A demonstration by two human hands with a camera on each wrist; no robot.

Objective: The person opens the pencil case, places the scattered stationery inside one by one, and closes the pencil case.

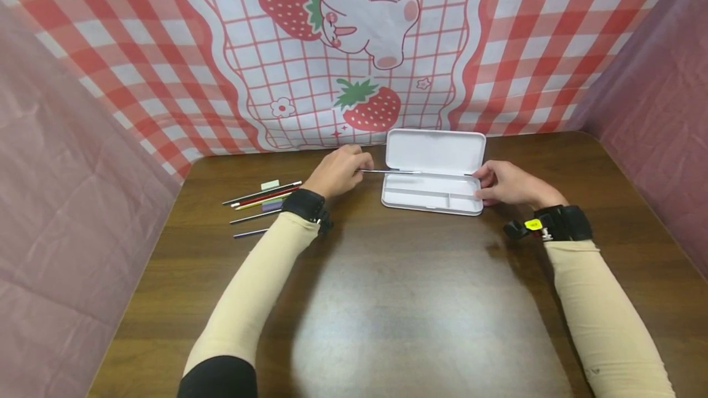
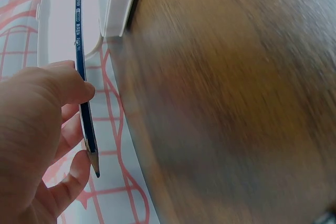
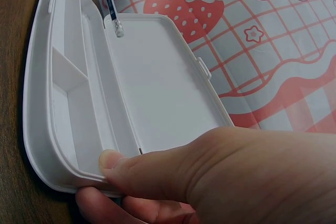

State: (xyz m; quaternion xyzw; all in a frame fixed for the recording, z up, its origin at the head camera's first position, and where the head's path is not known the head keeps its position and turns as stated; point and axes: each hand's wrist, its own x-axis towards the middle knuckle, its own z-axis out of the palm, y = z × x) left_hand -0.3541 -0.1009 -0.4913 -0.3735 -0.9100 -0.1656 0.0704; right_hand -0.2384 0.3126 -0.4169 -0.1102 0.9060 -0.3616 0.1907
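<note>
A dark blue pencil (image 2: 80, 40) is pinched between the thumb and fingers of the left hand (image 1: 342, 171), its sharpened tip near the palm and its other end over the far side of the white case (image 1: 409, 205). The case lies open on the wooden table (image 1: 415, 300), its right end gripped by the right hand (image 1: 507, 183), thumb on the rim. Beside the left wrist lie loose pencils (image 1: 260, 193), a pale green block (image 1: 270, 185) and a purple block (image 1: 271, 206), before a strawberry-printed cloth (image 1: 381, 23).

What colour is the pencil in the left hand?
Dark blue with pale lettering; the pencil shows best in the left wrist view.
</note>
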